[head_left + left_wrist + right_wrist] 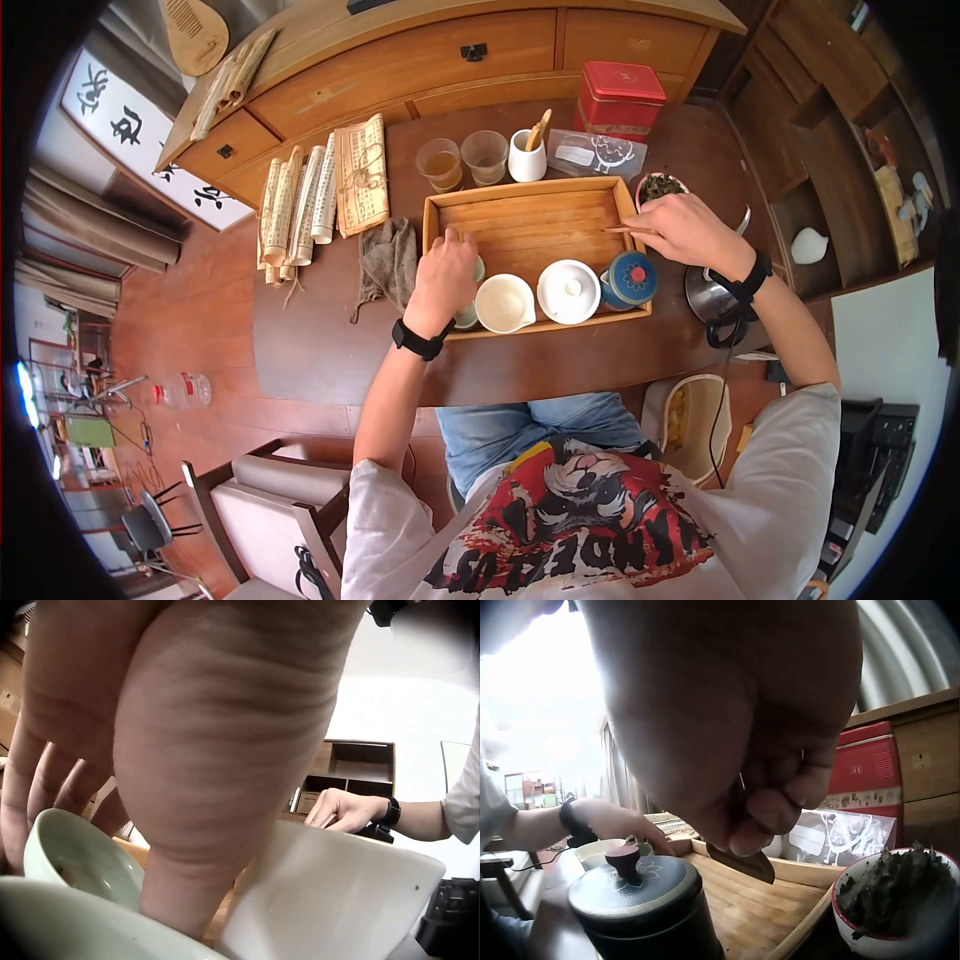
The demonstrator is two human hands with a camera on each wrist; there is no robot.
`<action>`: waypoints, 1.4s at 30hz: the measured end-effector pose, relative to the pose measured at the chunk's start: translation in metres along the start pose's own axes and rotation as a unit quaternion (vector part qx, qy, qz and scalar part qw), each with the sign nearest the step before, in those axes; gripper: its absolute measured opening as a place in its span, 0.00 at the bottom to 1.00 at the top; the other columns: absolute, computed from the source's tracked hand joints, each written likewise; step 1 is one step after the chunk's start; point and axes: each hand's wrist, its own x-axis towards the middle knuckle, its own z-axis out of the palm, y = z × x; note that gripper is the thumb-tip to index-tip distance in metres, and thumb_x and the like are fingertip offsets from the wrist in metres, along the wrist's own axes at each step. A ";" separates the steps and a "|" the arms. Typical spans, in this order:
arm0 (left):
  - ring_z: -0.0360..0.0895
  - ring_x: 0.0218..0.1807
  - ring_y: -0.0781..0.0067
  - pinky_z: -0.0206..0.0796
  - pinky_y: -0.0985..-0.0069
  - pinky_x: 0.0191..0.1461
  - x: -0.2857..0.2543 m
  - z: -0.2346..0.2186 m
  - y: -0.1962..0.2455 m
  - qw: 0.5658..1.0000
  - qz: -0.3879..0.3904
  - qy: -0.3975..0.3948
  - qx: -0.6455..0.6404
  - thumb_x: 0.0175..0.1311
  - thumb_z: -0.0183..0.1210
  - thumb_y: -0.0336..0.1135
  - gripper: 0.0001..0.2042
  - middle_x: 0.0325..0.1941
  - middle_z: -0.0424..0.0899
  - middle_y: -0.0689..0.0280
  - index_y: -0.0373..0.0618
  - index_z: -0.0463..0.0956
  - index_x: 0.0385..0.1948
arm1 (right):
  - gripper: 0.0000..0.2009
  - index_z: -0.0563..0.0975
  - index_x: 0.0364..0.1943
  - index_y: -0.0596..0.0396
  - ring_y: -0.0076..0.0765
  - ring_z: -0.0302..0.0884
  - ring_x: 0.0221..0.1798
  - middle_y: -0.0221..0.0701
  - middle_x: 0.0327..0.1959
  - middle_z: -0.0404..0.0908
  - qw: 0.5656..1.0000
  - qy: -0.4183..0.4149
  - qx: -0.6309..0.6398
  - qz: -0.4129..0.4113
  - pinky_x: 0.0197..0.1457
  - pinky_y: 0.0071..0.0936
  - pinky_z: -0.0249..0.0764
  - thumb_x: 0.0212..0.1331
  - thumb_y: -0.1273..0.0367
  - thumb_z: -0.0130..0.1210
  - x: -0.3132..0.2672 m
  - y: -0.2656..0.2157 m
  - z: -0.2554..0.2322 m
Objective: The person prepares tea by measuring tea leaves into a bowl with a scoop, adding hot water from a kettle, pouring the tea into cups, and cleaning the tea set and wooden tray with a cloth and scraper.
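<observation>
My right hand (pixel 682 232) pinches a wooden tea scoop (pixel 630 229) over the right edge of the bamboo tray (pixel 530 189). Beside that hand is a red-rimmed bowl of dark tea leaves (pixel 892 892). My left hand (pixel 447 275) is low at the tray's left end, over two pale green cups. Its fingers reach down behind one green cup (pixel 97 855); their tips are hidden, and I cannot tell whether they grip it. Along the tray's near side stand a white pitcher (pixel 505 303), a white lidded bowl (pixel 569 292) and a blue lidded canister (pixel 629 280).
Behind the tray are two glasses (pixel 438 165), a white pot of wooden tools (pixel 527 158), a clear packet (pixel 597 152) and a red tin (pixel 621 97). A grey cloth (pixel 388 262) and bamboo scrolls (pixel 300 205) lie left. At right is a kettle (pixel 705 295).
</observation>
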 end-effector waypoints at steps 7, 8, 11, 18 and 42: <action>0.89 0.53 0.40 0.86 0.55 0.50 0.004 -0.017 0.000 0.998 0.005 0.000 -0.059 0.50 0.79 0.27 0.26 0.52 0.86 0.45 0.34 0.76 0.51 | 0.11 0.91 0.50 0.56 0.56 0.88 0.42 0.43 0.36 0.89 1.000 -0.001 0.001 -0.003 0.47 0.51 0.82 0.71 0.66 0.64 -0.001 0.000 0.001; 0.88 0.54 0.40 0.86 0.54 0.51 0.008 -0.022 -0.001 0.998 0.003 0.028 -0.064 0.50 0.79 0.25 0.26 0.53 0.86 0.45 0.35 0.75 0.51 | 0.12 0.91 0.50 0.56 0.56 0.88 0.42 0.43 0.36 0.90 1.000 0.006 0.012 -0.004 0.46 0.51 0.82 0.71 0.67 0.65 -0.002 -0.001 0.000; 0.87 0.55 0.42 0.85 0.54 0.54 0.023 -0.024 -0.014 0.995 0.023 0.084 -0.050 0.50 0.77 0.23 0.26 0.53 0.86 0.46 0.35 0.75 0.51 | 0.12 0.91 0.51 0.57 0.56 0.88 0.41 0.43 0.36 0.90 0.999 0.019 0.027 -0.009 0.46 0.50 0.82 0.70 0.67 0.65 -0.002 0.000 0.004; 0.86 0.57 0.47 0.82 0.55 0.60 0.055 -0.015 -0.043 0.993 0.092 0.075 0.025 0.49 0.73 0.21 0.20 0.51 0.85 0.51 0.38 0.79 0.46 | 0.12 0.91 0.52 0.54 0.56 0.87 0.41 0.41 0.35 0.88 0.999 0.033 0.033 -0.010 0.46 0.50 0.81 0.72 0.66 0.65 -0.006 0.001 0.004; 0.80 0.66 0.39 0.75 0.52 0.70 -0.073 -0.040 -0.003 0.983 0.095 -0.033 -0.155 0.57 0.76 0.34 0.37 0.63 0.81 0.45 0.32 0.72 0.70 | 0.12 0.91 0.52 0.55 0.55 0.88 0.43 0.42 0.38 0.90 0.999 0.005 0.021 0.042 0.49 0.49 0.83 0.72 0.66 0.64 -0.009 -0.011 -0.008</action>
